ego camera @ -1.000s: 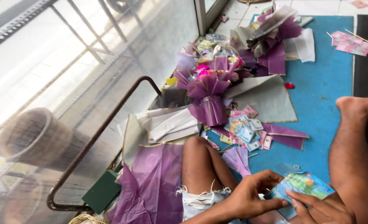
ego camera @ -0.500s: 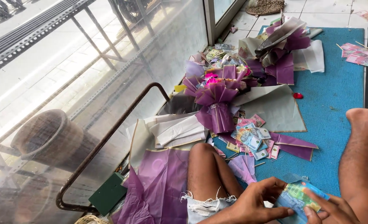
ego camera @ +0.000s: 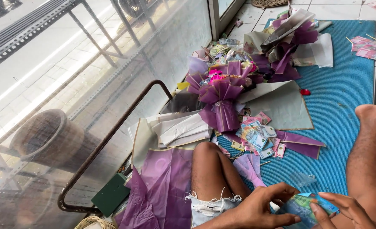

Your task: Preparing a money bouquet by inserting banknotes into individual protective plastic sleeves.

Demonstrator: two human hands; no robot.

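At the bottom edge of the head view my left hand and my right hand together hold a blue-green banknote in a clear sleeve. Both hands pinch it, fingers curled around its edges. My knees frame the hands, the left one bent over a purple wrapping sheet. A loose pile of sleeved banknotes lies just beyond my left knee. Behind it a purple wrapped bouquet lies on the blue mat.
A grey paper sheet and white folded sheets lie near the bouquet. More purple and grey wrapping is heaped at the far end. Pink notes sit far right. A curved metal bar and a glass wall border the left.
The view has shifted, so the bouquet and papers sit lower and nearer the middle of the picture. My hands have stayed at the bottom edge with the sleeved banknote in them.
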